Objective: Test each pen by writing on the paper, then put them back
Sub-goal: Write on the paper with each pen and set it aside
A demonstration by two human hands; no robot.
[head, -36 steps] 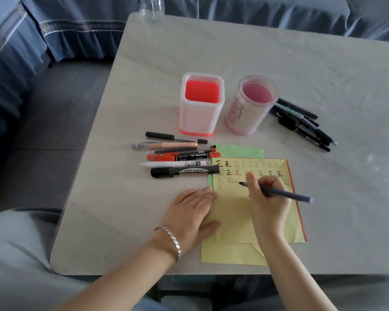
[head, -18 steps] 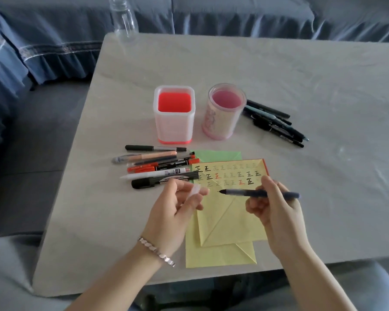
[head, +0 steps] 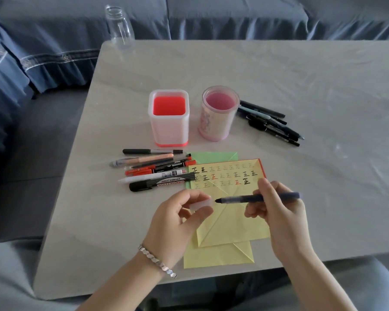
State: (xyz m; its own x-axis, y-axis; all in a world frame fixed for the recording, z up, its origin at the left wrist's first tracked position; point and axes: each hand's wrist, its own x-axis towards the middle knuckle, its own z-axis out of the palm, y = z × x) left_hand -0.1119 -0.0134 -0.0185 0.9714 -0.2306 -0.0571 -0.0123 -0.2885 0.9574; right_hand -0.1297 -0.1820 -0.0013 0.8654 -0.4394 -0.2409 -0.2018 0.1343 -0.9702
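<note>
My right hand grips a dark blue pen held level above the yellow paper, its tip pointing left. Just left of the tip, my left hand pinches a clear pen cap. Rows of written marks cover the paper's top part. Several pens and markers lie in a row left of the paper. Another group of dark pens lies right of the round pink holder. A square red holder stands beside it.
The grey table carries a clear bottle at its far left corner. A green sheet pokes out behind the yellow paper, and a second yellow sheet lies under it near the front edge. A blue sofa surrounds the table.
My right hand lifted the pen off the paper and turned it level. My left hand rose from the paper and now holds the clear cap near the pen tip.
</note>
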